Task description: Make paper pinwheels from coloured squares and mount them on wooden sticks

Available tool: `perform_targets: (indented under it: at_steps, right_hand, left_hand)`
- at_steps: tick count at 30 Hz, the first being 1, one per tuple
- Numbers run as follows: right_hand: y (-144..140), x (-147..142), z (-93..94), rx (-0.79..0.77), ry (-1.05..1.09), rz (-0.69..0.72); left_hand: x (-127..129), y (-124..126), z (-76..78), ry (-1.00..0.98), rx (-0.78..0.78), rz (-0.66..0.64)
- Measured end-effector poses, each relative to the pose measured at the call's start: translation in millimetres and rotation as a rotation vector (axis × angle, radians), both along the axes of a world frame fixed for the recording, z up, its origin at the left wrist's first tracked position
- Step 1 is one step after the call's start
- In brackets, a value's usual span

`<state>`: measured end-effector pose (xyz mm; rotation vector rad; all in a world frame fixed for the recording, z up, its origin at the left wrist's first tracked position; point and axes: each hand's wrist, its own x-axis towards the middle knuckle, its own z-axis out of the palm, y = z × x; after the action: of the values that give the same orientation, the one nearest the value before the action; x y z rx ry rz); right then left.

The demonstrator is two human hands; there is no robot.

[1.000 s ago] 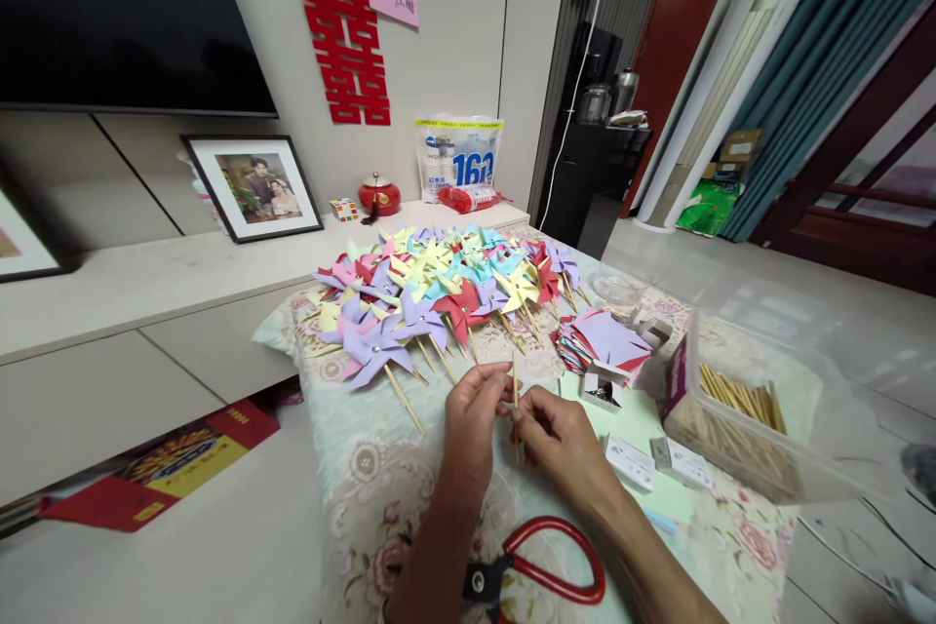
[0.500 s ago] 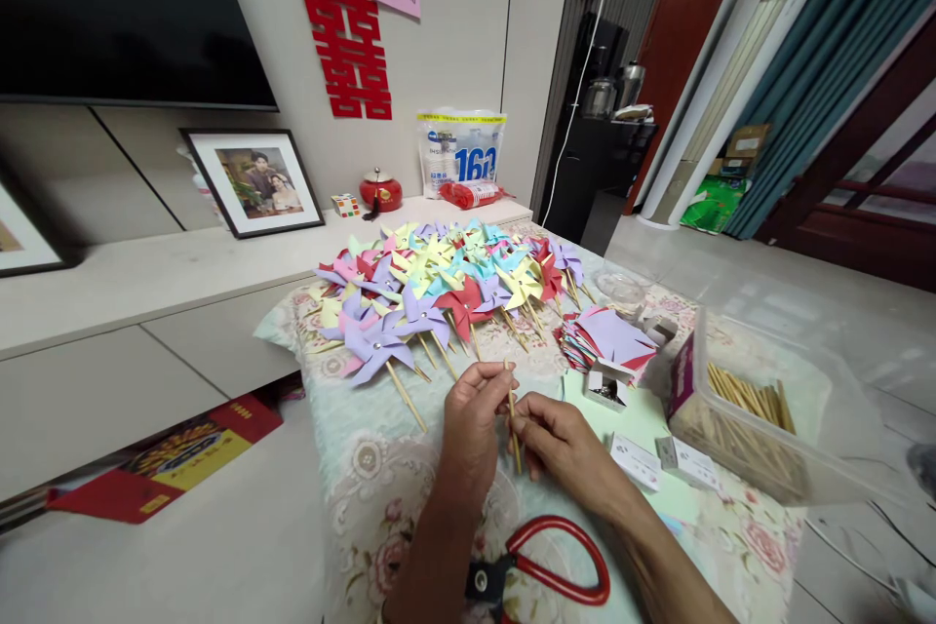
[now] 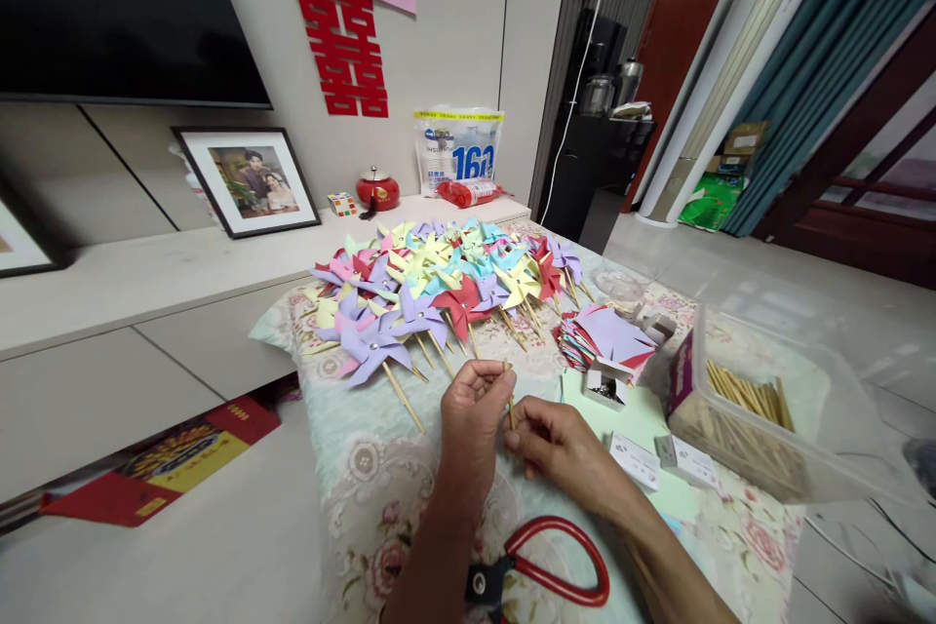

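1. A desk (image 3: pixel 380 497) covered with a floral cloth fills the middle of the view, running from near to far.
2. A heap of paper pinwheels (image 3: pixel 439 288) in purple, yellow, blue, pink and red lies across the far half of the desk, their wooden sticks pointing toward the near side.
3. A clear plastic box (image 3: pixel 767 409) of wooden sticks sits at the right edge of the desk.
4. A stack of cut paper squares (image 3: pixel 610 336), purple on top, lies between the pinwheels and the box.
5. Red-handled scissors (image 3: pixel 545 570) lie at the near edge, just under the forearms.
6. The left hand (image 3: pixel 472 419) and right hand (image 3: pixel 563 448) meet near the middle of the desk, just near of the pinwheel heap.
7. A thin wooden stick (image 3: pixel 509 400) stands almost upright between the hands; the grip of each hand is closed on it, fingertips pinched together.
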<state>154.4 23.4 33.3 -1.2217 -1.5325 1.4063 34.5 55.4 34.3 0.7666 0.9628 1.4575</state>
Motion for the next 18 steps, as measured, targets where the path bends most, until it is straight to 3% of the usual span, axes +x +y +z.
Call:
perform_targets:
  at_steps: [7,14,18]
  right_hand:
    - [0,2,3.3,-0.049,0.064,0.017]
    - [3,10,6.4,-0.137,0.162,-0.083]
    - [3,13,10.1,-0.208,0.338,-0.146]
  left_hand:
    - [-2,-2,1.6,-0.026,-0.027,-0.033]
    - [-9,6,2.4,-0.241,-0.067,0.205]
    - [-14,8,3.1,-0.333,-0.063,0.252]
